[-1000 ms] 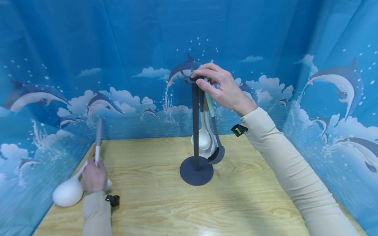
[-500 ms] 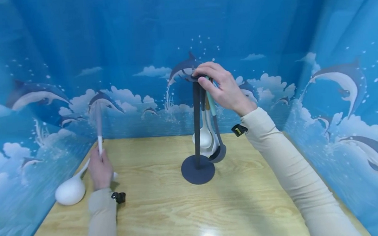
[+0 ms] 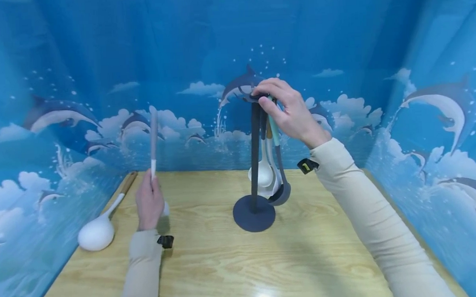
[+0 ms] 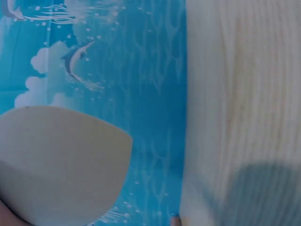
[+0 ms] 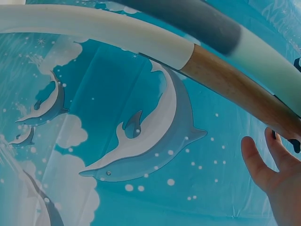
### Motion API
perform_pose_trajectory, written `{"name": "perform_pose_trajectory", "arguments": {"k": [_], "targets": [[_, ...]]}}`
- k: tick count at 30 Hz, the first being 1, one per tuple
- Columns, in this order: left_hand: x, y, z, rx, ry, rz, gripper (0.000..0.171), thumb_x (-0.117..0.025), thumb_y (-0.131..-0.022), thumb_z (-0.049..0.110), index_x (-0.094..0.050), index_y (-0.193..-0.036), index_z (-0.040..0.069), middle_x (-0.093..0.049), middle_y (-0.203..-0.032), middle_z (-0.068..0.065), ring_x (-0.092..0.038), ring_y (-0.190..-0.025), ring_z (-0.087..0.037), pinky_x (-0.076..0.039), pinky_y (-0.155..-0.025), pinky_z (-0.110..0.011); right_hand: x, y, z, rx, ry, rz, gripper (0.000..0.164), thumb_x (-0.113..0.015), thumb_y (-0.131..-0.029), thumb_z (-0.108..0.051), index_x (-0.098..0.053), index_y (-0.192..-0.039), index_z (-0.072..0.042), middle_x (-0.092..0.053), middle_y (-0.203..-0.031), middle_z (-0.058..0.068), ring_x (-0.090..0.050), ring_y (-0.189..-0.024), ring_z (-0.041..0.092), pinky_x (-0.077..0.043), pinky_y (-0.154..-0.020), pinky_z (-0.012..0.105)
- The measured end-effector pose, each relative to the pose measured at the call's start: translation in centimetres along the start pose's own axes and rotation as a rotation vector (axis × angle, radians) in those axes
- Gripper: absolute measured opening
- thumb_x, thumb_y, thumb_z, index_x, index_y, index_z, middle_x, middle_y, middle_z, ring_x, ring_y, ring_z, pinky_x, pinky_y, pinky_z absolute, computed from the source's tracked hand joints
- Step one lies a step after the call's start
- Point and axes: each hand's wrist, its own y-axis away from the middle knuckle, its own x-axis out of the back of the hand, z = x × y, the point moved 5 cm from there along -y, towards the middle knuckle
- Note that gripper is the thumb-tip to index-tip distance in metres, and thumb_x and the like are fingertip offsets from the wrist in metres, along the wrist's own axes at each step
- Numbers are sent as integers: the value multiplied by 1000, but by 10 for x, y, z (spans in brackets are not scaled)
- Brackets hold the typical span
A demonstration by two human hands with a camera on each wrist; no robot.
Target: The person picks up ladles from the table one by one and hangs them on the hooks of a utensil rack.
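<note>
My left hand grips a white kitchen utensil with a grey handle, the handle pointing up and away. Its broad pale head fills the lower left of the left wrist view; in the head view the hand mostly hides it. At the top of a dark utensil stand, my right hand holds the rim between thumb and fingers. Several utensils hang there, among them a white ladle and a dark grey ladle with a mint handle. A wooden handle shows in the right wrist view.
A white ladle with a wooden handle lies bowl up-turned along the left edge of the wooden table. Blue dolphin-print curtains enclose the back and both sides.
My left hand has moved right, away from the ladle on the table, carrying the grey-handled utensil. That ladle's wooden handle is now uncovered. The right hand stays on the stand's top.
</note>
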Motion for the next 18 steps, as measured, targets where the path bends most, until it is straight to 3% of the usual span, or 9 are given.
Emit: {"name": "perform_pose_trajectory", "arguments": {"k": [6, 12, 18], "targets": [[-2, -1, 22, -51, 36, -22, 19, -40, -106, 15, -56, -109, 4, -59, -83, -16, -46, -60, -23, -36, -55, -35, 0, 0, 0, 11, -6, 20, 35, -48, -103, -36, -66, -123, -13, -59, -130, 5, -47, -130, 21, -27, -119, 39], [-10, -6, 44, -138, 66, -37, 22, -38, -108, 20, -54, -106, 6, -58, -78, -12, -49, -58, -21, -37, -52, -33, 2, -1, 0, 5, -17, 30, 34, -49, -102, -34, -66, -122, -12, -59, -130, 6, -47, -130, 22, -26, -119, 40], [-20, -10, 56, -165, 89, -77, 19, -39, -107, 13, -54, -114, 3, -62, -78, -12, -59, -62, -24, -42, -52, -34, 0, 0, 2, -9, -9, 19, 34, -49, -103, -35, -66, -123, -13, -58, -131, 4, -49, -127, 19, -37, -111, 44]]}}
